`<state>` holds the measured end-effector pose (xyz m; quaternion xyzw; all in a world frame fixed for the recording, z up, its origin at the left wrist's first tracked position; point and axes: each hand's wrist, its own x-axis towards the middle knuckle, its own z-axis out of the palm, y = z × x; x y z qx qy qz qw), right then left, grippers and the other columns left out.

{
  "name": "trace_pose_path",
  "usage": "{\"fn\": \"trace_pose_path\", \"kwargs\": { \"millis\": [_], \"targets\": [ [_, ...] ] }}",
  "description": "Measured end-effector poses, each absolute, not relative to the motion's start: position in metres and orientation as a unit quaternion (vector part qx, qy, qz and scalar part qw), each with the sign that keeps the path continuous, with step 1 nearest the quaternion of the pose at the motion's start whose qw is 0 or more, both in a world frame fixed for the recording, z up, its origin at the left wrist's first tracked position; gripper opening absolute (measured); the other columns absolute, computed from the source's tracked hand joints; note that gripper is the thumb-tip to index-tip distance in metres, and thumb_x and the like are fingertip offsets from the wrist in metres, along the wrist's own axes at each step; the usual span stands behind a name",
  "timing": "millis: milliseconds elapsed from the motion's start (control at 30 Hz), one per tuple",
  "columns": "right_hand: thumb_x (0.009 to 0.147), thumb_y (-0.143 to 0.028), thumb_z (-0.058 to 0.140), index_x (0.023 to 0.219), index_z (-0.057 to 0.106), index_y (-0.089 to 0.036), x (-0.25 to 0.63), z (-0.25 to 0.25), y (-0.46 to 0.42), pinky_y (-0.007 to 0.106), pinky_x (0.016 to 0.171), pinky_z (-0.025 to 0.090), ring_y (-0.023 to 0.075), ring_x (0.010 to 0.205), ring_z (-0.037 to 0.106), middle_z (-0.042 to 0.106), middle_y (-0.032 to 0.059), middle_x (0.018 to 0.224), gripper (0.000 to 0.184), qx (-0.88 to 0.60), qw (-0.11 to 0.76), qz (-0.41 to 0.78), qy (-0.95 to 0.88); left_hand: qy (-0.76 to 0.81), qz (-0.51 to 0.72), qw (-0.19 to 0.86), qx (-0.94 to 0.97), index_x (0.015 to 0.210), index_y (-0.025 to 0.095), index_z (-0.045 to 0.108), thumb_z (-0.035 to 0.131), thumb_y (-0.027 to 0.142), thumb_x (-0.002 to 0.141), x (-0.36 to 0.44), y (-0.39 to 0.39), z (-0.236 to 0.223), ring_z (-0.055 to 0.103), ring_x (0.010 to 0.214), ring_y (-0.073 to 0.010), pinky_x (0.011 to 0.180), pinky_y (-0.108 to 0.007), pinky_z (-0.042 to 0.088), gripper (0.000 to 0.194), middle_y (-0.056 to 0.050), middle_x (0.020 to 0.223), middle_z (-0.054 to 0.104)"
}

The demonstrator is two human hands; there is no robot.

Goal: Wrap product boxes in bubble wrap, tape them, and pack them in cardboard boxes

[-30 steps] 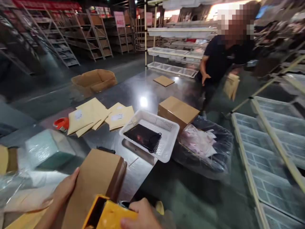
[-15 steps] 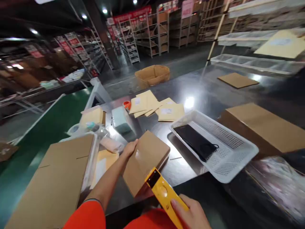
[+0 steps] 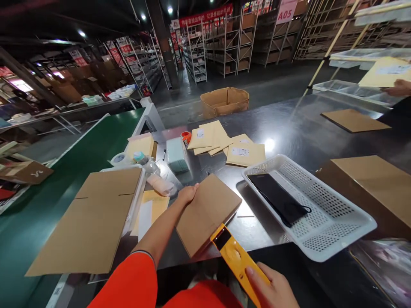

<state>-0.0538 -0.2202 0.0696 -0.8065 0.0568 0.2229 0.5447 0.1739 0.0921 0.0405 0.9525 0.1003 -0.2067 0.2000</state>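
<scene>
My left hand (image 3: pixel 188 193) rests closed on the far left edge of a small brown cardboard box (image 3: pixel 207 211) lying on the shiny metal table (image 3: pixel 289 132). My right hand (image 3: pixel 272 288) grips a yellow tape dispenser (image 3: pixel 236 259), whose front end touches the box's near right corner. My sleeves are orange. A white perforated basket (image 3: pixel 324 222) with a black pouch (image 3: pixel 279 199) inside stands just right of the box.
Flattened cardboard sheets (image 3: pixel 93 218) lie at my left beside a green conveyor (image 3: pixel 64 171). Yellow padded envelopes (image 3: pixel 224 145), a teal packet (image 3: pixel 176 154), a larger brown box (image 3: pixel 369 188) and an open carton (image 3: pixel 224 100) sit on the table. Another person's hand (image 3: pixel 398 87) holds an envelope at far right.
The view has swung left and up, away from the other person. My left hand stays on the box while the yellow dispenser has pulled back along it toward the near corner.
</scene>
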Motion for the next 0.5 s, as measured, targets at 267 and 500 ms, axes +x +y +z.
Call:
{"fn": "trace_pose_path", "kwargs": {
  "millis": [267, 500],
  "targets": [
    [0.074, -0.076, 0.049, 0.063, 0.054, -0.019, -0.056, 0.017, -0.228, 0.029, 0.050, 0.032, 0.0158, 0.057, 0.041, 0.046, 0.0013, 0.059, 0.058, -0.766, 0.606, 0.205, 0.054, 0.117, -0.185, 0.171, 0.961, 0.108, 0.014, 0.071, 0.011, 0.062, 0.093, 0.165, 0.084, 0.054, 0.060, 0.118, -0.0338, 0.098, -0.045, 0.043, 0.078, -0.020, 0.121, 0.067],
    [0.069, -0.084, 0.044, 0.063, 0.051, -0.018, -0.054, -0.004, -0.220, 0.029, 0.057, 0.035, 0.0164, 0.062, 0.042, 0.043, 0.0007, 0.061, 0.067, -0.752, 0.629, 0.198, 0.020, 0.189, -0.144, 0.140, 0.961, 0.117, 0.011, 0.067, 0.017, 0.050, 0.094, 0.162, 0.057, 0.063, 0.053, 0.124, -0.0405, 0.101, -0.058, 0.037, 0.067, -0.023, 0.129, 0.061]
  ]
}}
